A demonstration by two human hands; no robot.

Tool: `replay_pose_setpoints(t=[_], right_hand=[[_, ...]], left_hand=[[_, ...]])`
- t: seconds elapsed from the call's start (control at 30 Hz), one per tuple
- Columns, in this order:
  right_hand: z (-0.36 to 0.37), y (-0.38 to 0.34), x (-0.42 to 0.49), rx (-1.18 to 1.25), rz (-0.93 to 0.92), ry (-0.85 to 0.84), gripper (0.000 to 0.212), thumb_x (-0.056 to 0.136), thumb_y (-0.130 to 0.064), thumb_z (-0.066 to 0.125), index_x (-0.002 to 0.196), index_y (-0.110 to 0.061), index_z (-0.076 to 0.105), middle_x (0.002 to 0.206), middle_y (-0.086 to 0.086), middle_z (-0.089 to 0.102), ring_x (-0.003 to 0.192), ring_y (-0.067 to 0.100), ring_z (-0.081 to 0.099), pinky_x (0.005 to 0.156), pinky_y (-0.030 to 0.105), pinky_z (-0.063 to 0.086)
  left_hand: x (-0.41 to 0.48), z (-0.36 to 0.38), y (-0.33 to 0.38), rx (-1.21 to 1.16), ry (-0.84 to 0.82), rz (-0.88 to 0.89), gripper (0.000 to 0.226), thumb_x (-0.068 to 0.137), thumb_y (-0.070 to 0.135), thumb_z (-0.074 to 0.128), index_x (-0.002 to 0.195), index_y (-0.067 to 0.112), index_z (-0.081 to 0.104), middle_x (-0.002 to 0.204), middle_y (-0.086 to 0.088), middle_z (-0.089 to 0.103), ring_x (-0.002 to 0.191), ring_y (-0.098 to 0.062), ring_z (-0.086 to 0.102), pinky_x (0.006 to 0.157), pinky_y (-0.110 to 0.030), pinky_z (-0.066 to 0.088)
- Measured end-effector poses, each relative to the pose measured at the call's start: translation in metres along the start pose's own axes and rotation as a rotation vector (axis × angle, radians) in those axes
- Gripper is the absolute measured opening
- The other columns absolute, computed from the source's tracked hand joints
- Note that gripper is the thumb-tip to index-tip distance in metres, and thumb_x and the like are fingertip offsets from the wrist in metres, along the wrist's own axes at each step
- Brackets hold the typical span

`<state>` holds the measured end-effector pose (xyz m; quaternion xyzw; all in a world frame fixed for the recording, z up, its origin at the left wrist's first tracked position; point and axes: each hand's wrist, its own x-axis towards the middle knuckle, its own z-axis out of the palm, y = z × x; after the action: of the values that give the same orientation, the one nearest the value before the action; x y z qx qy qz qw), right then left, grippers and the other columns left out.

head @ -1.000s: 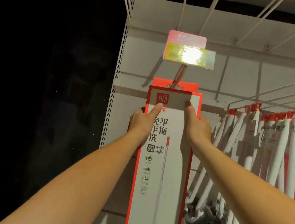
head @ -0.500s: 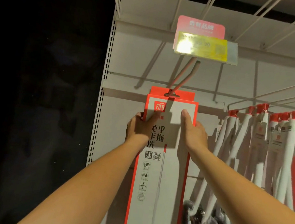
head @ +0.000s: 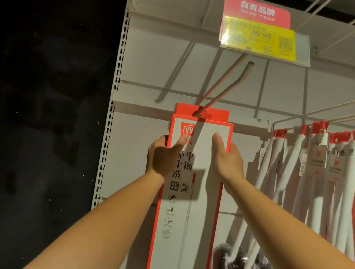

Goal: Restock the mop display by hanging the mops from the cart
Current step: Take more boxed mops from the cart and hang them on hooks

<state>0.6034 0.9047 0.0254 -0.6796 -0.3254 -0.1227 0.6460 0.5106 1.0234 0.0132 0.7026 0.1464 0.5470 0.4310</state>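
Boxed mop [head: 191, 202] threaded on hook [head: 219, 90] at 12 o'clock; left hand [head: 163, 152] and right hand [head: 226, 160] clasp its edges, release pending.

yellow price tag [head: 260, 38] | red sign [head: 257, 9] | dark aisle left [head: 41, 118]

Matt cardboard mop box [head: 193, 202]; smooth painted metal hook [head: 224, 84]; glossy plastic price tag holder [head: 264, 40]; matt painted metal back panel [head: 157, 65].

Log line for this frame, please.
stage: hanging | boxed mop tab on display hook | left hand, right hand grip box edges
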Motion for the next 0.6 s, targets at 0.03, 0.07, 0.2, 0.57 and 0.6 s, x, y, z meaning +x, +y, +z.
replay_pose_setpoints(t=[0.03,0.07,0.2,0.57,0.6], right_hand=[[0.001,0.001,0.0,0.007,-0.006,0.003,0.068,0.086,-0.069,0.041,0.126,-0.014,0.052,0.118,0.005,0.058,0.102,0.024,0.054,0.088,0.039,0.044],[0.003,0.002,-0.001,0.014,-0.013,0.007,0.068,0.086,-0.07,0.041,0.125,-0.015,0.052,0.119,0.005,0.059,0.104,0.025,0.055,0.09,0.04,0.045],[0.004,0.004,-0.005,0.015,-0.034,0.006,0.068,0.085,-0.071,0.04,0.126,-0.019,0.057,0.121,0.004,0.061,0.109,0.025,0.056,0.097,0.042,0.045],[-0.023,-0.004,-0.033,-0.209,0.04,-0.206,0.049,0.095,-0.046,0.045,0.126,-0.009,0.049,0.122,0.012,0.059,0.106,0.033,0.058,0.092,0.044,0.049],[-0.029,-0.004,-0.039,-0.294,0.037,-0.249,0.048,0.095,-0.043,0.045,0.127,-0.007,0.048,0.122,0.013,0.058,0.106,0.033,0.057,0.088,0.041,0.049]], left_hand=[[0.0,0.0,-0.001,-0.007,0.002,0.009,0.043,0.089,0.058,0.054,0.108,0.021,0.066,0.097,0.003,0.069,0.078,0.0,0.06,0.059,-0.013,0.038],[0.0,0.0,-0.003,-0.003,0.008,0.022,0.047,0.086,0.062,0.054,0.107,0.021,0.066,0.096,0.002,0.069,0.078,-0.001,0.06,0.059,-0.014,0.038],[-0.004,0.0,-0.006,0.088,0.044,0.062,0.056,0.08,0.067,0.044,0.102,0.02,0.066,0.09,0.002,0.068,0.073,-0.001,0.059,0.056,-0.012,0.037],[-0.037,-0.006,0.016,0.45,0.007,-0.097,0.038,0.094,0.049,0.048,0.114,0.018,0.055,0.1,-0.003,0.062,0.083,-0.021,0.056,0.066,-0.028,0.04],[-0.043,-0.008,0.016,0.48,-0.022,-0.106,0.033,0.093,0.043,0.051,0.116,0.019,0.053,0.107,-0.004,0.063,0.089,-0.023,0.058,0.069,-0.03,0.044]])
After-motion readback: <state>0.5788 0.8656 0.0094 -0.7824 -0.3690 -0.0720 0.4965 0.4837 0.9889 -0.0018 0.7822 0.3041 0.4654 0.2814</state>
